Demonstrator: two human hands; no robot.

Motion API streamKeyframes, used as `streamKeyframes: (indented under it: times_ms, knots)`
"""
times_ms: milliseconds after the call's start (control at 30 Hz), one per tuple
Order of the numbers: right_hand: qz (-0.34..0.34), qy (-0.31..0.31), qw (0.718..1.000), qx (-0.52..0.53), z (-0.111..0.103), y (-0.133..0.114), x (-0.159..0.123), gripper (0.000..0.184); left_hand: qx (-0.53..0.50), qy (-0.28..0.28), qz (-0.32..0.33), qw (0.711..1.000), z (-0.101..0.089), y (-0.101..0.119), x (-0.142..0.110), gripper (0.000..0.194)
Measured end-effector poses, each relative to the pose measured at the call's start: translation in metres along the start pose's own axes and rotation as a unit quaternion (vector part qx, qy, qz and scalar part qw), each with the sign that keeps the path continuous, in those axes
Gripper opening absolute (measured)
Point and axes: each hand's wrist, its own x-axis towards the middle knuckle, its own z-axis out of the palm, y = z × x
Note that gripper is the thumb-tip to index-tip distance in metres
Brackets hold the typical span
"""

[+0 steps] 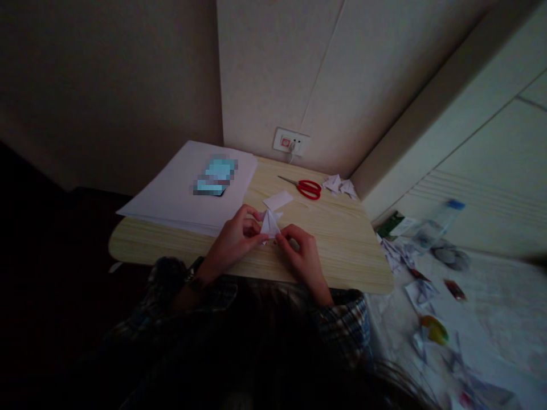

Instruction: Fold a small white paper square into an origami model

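Observation:
Between my two hands is a small folded piece of white paper [270, 224], pointed at the top and creased into triangular flaps. My left hand [237, 233] pinches its left side, thumb at the lower edge and fingers behind. At its lower right corner my right hand [301, 253] grips it between thumb and fingertips. Just beyond the fold lies a flat white paper slip [278, 200] on the wooden table [342, 250]. Red-handled scissors [308, 189] rest farther back, their blades pointing left.
Large white sheets [171, 188] cover the table's left side, with a phone [216, 175] on top. Folded paper pieces [338, 185] sit at the back right corner. A wall socket [291, 141] holds a plug. Right of the table, a bottle [438, 226] and scattered papers lie on a pale surface.

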Motion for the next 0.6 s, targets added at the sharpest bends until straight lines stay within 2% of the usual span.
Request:
streamKeyframes:
  times_ms: [133,300,600]
  knots:
    - [0.012,-0.004,1.000,0.016,0.0003,-0.0010,-0.0002,0.025,-0.010,0.007,-0.002,1.000,0.0008,0.0016,0.0002,0.037]
    - [0.018,-0.026,0.999,0.010,0.0012,-0.0016,-0.0002,0.023,-0.025,-0.019,0.005,0.999,0.0023,-0.0002,-0.0004,0.035]
    - [0.007,-0.014,1.000,-0.010,0.0030,-0.0014,-0.0009,0.026,-0.040,-0.022,0.007,0.999,0.0031,0.0026,-0.0023,0.036]
